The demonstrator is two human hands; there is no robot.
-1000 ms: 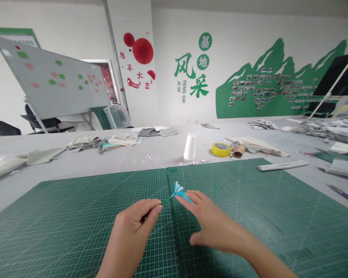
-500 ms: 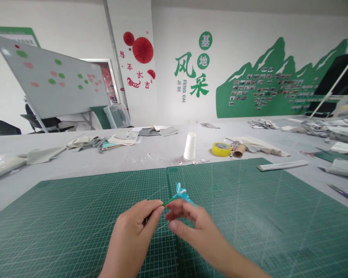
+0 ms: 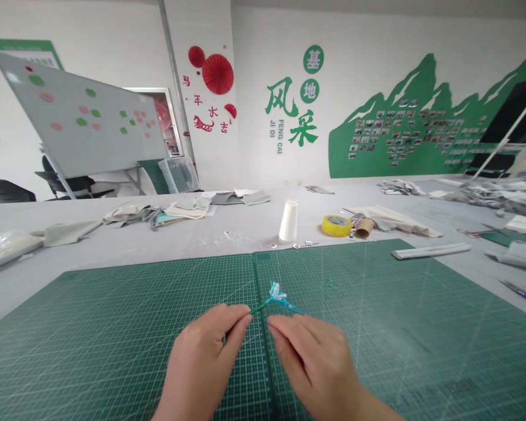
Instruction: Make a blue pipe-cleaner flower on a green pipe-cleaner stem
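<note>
Blue beaded flower (image 3: 277,292), petals apparently shaped and finishing work unclear, lies at two o'clock from the left hand (image 3: 208,354) pinching its green stem (image 3: 258,307); the right hand's (image 3: 319,356) fingertips press together, any thread between them indiscernible.

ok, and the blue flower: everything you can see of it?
The blue flower has narrow upright petals with white bead-like dots, and blue strands trailing right; material looks like thread or cord. Its green stem slants down into the left hand's pinch, above the green cutting mats. Whether the right hand touches the strands is unclear.
</note>
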